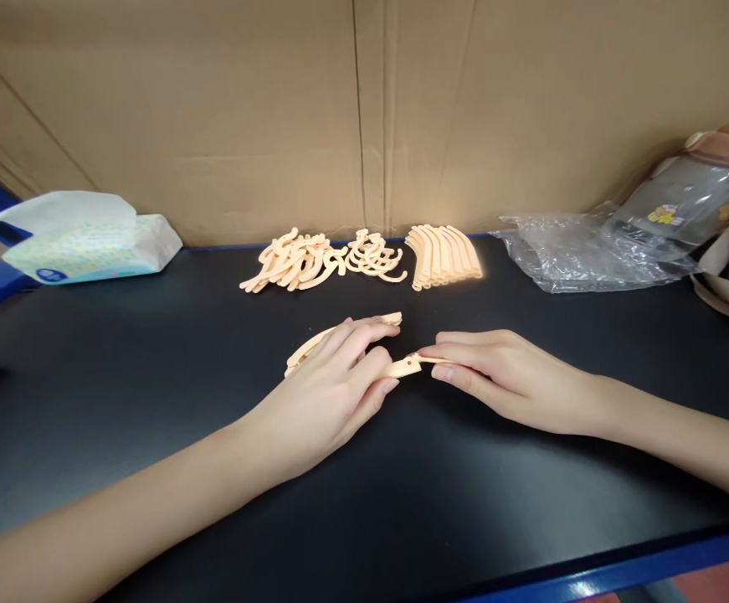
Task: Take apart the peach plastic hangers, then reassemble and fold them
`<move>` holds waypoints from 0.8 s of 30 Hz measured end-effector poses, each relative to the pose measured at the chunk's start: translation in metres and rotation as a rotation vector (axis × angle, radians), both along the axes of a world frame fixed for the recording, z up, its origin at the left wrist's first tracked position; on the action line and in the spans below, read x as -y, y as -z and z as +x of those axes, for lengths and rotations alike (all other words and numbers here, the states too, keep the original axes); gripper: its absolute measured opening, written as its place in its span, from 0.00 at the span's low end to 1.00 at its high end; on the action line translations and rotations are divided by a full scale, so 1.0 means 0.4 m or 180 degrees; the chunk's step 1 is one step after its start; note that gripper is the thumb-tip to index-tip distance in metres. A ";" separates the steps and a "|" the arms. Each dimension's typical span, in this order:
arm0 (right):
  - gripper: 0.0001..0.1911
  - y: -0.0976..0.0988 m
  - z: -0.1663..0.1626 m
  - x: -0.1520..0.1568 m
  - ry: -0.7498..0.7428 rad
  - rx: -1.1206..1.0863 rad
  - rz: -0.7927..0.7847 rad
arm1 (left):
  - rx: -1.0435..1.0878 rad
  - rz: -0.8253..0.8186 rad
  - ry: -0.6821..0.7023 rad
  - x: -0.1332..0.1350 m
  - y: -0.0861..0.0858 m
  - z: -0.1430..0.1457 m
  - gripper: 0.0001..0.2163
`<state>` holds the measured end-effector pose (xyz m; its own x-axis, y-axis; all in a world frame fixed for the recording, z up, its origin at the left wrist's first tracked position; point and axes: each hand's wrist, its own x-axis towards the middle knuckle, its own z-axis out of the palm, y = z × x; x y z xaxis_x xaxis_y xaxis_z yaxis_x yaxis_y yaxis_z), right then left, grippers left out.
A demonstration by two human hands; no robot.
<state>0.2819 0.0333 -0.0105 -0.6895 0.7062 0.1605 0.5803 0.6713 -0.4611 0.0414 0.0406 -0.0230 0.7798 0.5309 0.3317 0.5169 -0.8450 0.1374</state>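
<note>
My left hand is closed on a cream curved strip, whose end with a small dark hole sticks out to the right past the thumb. Between the thumb and fingers of my right hand is a thin cream piece. Its left tip meets the holed end of the strip; whether the two are joined I cannot tell. Beneath and behind my left hand lie more curved cream strips, partly covered by the fingers, with one end showing beyond them.
Along the back of the black table are a loose pile of cream strips, small hooked pieces and a neat row of curved strips. A tissue pack stands left; a clear plastic bag and bottle lie right.
</note>
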 end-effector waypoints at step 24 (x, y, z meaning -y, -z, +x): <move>0.15 0.012 -0.023 0.020 0.0130 -0.0079 0.0092 | 0.0017 0.0043 0.0143 -0.001 0.005 -0.003 0.08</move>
